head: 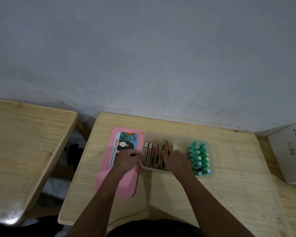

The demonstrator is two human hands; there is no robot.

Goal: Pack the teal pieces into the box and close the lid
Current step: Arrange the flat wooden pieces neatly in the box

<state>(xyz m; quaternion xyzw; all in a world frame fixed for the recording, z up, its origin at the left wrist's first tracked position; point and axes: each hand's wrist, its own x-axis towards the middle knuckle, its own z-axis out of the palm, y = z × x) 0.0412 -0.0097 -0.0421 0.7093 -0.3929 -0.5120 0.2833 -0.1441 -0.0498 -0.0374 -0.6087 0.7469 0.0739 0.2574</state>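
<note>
A clear plastic box point(178, 136) stands on the wooden table point(212, 199). Several teal pieces point(199, 158) lie in two rows inside its right end. Flat brown and red packs point(152, 153) stand on edge in its left half. The pink lid point(120, 185), with a picture label, lies flat just left of the box. My left hand point(128, 159) is over the lid, fingers curled against the box's left wall. My right hand point(176, 161) is inside the box, fingers curled onto the rightmost packs, just left of the teal pieces.
A second wooden table point(24, 142) stands to the left across a gap with dark items on the floor. A white carton point(290, 151) with handwriting sits at the right edge. A grey wall point(143, 57) rises right behind the table.
</note>
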